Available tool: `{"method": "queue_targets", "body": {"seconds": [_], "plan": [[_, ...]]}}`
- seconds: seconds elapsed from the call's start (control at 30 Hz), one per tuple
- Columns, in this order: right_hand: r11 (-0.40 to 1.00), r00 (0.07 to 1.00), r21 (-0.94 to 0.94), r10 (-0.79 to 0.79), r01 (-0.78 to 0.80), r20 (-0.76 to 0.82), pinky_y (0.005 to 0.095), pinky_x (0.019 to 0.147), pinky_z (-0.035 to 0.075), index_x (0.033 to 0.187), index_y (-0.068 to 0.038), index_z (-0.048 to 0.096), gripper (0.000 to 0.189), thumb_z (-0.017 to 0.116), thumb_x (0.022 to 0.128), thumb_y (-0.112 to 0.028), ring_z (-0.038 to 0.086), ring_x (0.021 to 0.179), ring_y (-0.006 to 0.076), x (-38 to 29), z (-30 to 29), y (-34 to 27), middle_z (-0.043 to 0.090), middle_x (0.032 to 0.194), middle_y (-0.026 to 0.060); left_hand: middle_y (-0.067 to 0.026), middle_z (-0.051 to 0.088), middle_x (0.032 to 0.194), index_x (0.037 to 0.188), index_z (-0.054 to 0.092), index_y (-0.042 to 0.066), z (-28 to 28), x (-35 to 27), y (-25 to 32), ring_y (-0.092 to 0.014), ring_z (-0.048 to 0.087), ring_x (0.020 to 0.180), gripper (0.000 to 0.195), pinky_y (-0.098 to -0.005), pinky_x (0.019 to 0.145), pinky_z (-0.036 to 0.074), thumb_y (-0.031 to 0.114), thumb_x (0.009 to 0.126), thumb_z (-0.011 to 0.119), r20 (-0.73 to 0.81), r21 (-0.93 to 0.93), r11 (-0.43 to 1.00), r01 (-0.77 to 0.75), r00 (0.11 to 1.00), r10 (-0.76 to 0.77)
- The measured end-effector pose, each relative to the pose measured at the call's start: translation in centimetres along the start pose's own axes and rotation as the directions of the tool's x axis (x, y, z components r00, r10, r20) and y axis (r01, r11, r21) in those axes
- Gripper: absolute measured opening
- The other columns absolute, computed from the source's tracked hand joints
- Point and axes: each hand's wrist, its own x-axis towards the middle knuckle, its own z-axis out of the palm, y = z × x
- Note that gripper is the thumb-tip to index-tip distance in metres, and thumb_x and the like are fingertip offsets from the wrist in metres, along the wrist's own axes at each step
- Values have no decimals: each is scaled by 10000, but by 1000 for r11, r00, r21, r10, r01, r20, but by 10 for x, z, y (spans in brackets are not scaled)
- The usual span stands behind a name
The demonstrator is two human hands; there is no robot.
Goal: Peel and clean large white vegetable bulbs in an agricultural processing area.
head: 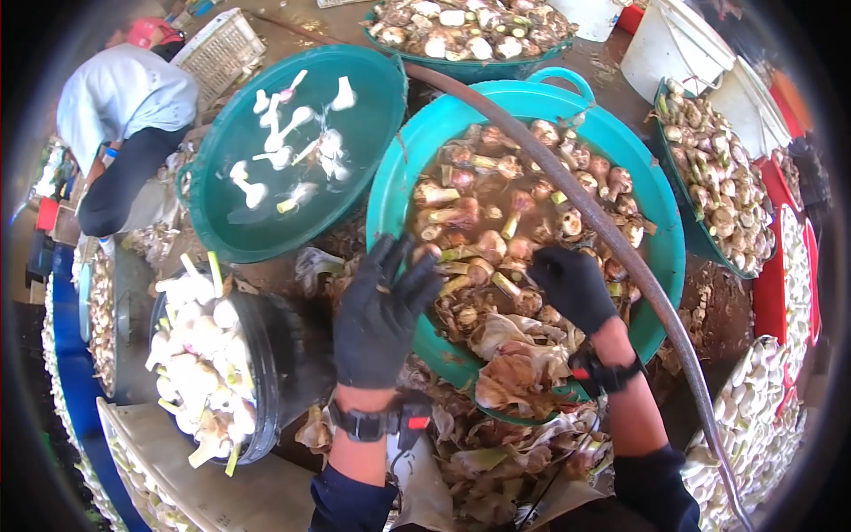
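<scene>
My left hand (382,312), in a dark glove, is raised over the near left rim of a turquoise plastic tub (389,199), fingers spread, nothing seen in it. My right hand (575,286), also gloved, has its fingers curled over the unpeeled garlic bulbs (518,206) in the tub's murky water; whether it grips one is hidden. Loose garlic skins (515,379) hang over the near rim. At the upper left, a green tub (266,233) of water holds white peeled garlic bulbs (272,139). A black bucket (269,372) at the lower left is heaped with white bulbs (203,359).
A brown hose (565,179) arches over the turquoise tub. More garlic fills tubs at the top (472,70) and right (691,213). White buckets (678,50) stand at the upper right. A person (126,113) bends over at the upper left, beside a plastic crate (223,56).
</scene>
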Motion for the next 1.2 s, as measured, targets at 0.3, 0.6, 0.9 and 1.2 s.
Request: {"method": "queue_targets", "body": {"seconds": [0.3, 0.6, 0.9, 1.2], "plan": [[875, 931, -332, 288, -352, -226, 431, 747, 507, 754, 23, 680, 424, 581, 816, -385, 648, 797, 392, 92, 62, 34, 655, 750, 235, -214, 565, 1190, 1253, 444, -25, 2, -29, -49, -311, 638, 962, 365, -384, 804, 556, 170, 946, 474, -99, 164, 944, 286, 957, -273], [964, 966, -65, -252, 256, 61, 457, 594, 468, 768, -53, 601, 67, 607, 762, -119, 584, 667, 390, -20, 18, -4, 584, 695, 178, -195, 573, 1150, 1342, 366, 38, 7, -32, -52, -343, 651, 941, 462, -416, 764, 577, 273, 961, 479, -210, -18, 872, 489, 851, -481], [955, 986, 286, -38, 83, -160, 397, 643, 504, 972, -46, 651, 251, 692, 727, -83, 621, 739, 327, -65, -2, -51, 627, 878, 136, -119, 539, 1174, 1281, 422, -1, 27, -47, -77, -203, 604, 970, 441, -362, 776, 574, 48, 875, 587, -284, 462, 859, 222, 954, -93], [967, 938, -40, -252, 250, -240, 378, 626, 495, 835, -82, 658, 128, 697, 713, -95, 614, 741, 288, -71, 7, -61, 631, 833, 83, -139, 533, 1128, 1217, 471, 10, 16, -58, -92, -246, 532, 1064, 483, -351, 894, 433, -19, 777, 669, -25, 944, 326, -47, 977, 214]]}}
